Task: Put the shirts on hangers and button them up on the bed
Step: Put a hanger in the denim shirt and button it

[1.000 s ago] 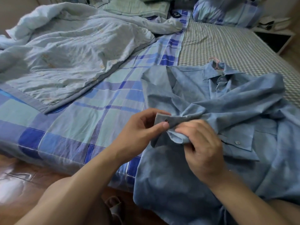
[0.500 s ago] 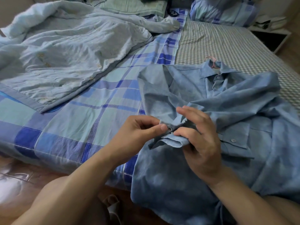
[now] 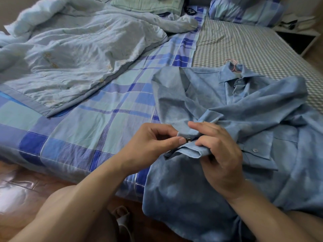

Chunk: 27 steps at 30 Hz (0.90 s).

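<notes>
Both hands pinch one sleeve cuff [image 3: 185, 151] of blue shirt [image 3: 244, 119] lying on bed [image 3: 87, 128]: left hand [image 3: 153, 142] thumb beside small round metal button [image 3: 188, 140], right hand [image 3: 216, 151] gripping folded cuff edge. Step looks like cuff buttoning; next probably needs button pushed through hole. Soft wrinkled cotton-like cloth; pink hanger hook [image 3: 231, 64] at collar, checked sheet under

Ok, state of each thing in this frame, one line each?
shirt: flat on bed, on hanger, collar buttoned
cuff: pinched by both hands, button showing
hanger: hook poking from collar
left hand: pinching cuff
right hand: pinching cuff
quilt: rumpled
</notes>
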### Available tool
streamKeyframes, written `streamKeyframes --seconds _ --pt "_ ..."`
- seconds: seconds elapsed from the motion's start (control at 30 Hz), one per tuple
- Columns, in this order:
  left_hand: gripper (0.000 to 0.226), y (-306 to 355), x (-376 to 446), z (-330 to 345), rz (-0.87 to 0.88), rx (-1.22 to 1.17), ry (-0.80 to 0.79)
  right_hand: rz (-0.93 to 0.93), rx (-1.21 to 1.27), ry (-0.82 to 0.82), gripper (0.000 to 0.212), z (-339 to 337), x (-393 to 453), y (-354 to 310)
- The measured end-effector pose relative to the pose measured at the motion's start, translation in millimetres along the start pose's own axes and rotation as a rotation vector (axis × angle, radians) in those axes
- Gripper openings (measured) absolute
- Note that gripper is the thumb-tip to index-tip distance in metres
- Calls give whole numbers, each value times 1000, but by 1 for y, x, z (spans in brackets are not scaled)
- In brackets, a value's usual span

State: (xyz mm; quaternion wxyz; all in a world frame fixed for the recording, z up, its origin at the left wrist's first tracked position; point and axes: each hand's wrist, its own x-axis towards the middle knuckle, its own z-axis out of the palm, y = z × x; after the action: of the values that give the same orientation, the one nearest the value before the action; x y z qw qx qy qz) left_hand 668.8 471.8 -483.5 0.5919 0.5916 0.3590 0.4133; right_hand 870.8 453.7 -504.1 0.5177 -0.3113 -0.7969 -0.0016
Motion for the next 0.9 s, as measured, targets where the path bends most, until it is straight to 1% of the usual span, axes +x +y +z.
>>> streamKeyframes --seconds 0.1,0.17,0.3,0.4,0.57,0.67,0.73,0.8,0.9 --pt "10 0 0 -4 17 10 -30 -6 -10 18 8 1 -1 1" --pt "7 1 -1 -5 25 20 -51 -8 -24 27 12 1 -2 0" --pt "17 0 -3 -10 70 94 -66 -11 -49 11 24 1 -4 2" --pt "19 -1 -6 -14 85 159 -77 5 -76 -3 32 2 -6 3" --pt "19 -4 -9 -17 125 304 -86 -2 -169 -154 27 0 -3 6" --pt "19 -3 -10 -16 170 398 -77 6 -164 -198 22 -1 -2 8" --pt "16 -1 -13 -14 200 435 -69 -6 -172 -198 20 -2 -2 7" --pt "12 0 -16 -12 229 454 -23 -20 -185 -179 20 -1 -1 4" --pt "28 -1 -14 -17 256 436 94 -25 -172 -164 15 2 1 1"
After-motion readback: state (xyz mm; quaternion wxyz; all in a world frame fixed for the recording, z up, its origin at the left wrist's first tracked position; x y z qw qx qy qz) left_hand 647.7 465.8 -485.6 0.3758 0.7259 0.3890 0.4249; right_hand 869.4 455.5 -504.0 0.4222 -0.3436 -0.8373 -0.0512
